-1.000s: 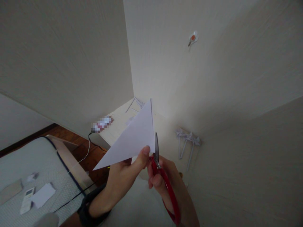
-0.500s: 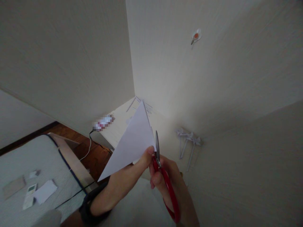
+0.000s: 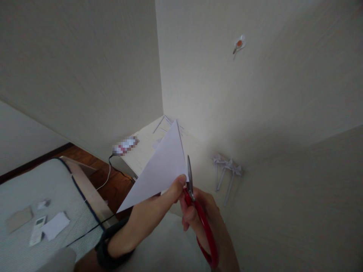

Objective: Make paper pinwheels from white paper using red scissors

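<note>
A home bedroom; mattress [image 3: 25, 196], wood floor [image 3: 99, 170], papered walls [image 3: 85, 75].

One paper triangle [image 3: 161, 166] — one scissors [image 3: 200, 219]

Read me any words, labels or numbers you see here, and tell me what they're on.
No text can be read.
Box on the desk: its label is blurred out.
Remote on the bed: markings too small to read.
Paper in the left hand and scissors in the right hand: no print shows.
</note>
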The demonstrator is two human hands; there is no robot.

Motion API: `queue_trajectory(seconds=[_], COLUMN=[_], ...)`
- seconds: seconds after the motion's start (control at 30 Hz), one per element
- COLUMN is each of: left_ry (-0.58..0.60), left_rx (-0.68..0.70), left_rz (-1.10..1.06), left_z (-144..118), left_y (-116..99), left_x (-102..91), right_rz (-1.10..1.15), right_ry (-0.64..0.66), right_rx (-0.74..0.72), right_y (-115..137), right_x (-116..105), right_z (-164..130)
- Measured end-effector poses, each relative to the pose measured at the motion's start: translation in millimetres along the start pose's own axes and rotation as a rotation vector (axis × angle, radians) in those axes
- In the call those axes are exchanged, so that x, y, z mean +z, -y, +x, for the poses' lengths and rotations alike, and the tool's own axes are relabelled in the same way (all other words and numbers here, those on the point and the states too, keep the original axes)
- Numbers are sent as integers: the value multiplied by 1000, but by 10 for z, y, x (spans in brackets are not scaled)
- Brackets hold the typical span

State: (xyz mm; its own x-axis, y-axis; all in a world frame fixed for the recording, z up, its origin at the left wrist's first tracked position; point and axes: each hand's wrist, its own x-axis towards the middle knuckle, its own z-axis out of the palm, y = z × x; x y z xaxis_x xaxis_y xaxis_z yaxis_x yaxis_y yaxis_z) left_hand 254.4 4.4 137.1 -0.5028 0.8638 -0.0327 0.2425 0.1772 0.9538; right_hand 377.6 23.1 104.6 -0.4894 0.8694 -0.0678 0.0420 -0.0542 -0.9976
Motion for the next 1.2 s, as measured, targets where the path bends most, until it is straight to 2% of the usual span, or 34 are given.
queue_trajectory(seconds=[0.23, 0.43, 0.6, 0.77, 0.93, 1.2], left_ry=[-14, 35, 122, 231, 169, 203], left_rx=[-74, -101, -103, -97, -130, -114], left_rz=[21, 7, 23, -74, -88, -61], left_z=[4, 2, 9, 10, -6, 8], left_y=[12, -11, -44, -53, -24, -64], left_x=[5, -16, -37, -56, -49, -52], right_rz=[-46, 7, 13, -5, 47, 54], right_ry=[36, 27, 42, 32, 40, 29], right_rx=[3, 23, 0, 23, 50, 37], right_y=[136, 102, 114, 90, 30, -31], right_x=[-14, -16, -23, -21, -15, 4], right_z=[38, 35, 35, 24, 9, 2])
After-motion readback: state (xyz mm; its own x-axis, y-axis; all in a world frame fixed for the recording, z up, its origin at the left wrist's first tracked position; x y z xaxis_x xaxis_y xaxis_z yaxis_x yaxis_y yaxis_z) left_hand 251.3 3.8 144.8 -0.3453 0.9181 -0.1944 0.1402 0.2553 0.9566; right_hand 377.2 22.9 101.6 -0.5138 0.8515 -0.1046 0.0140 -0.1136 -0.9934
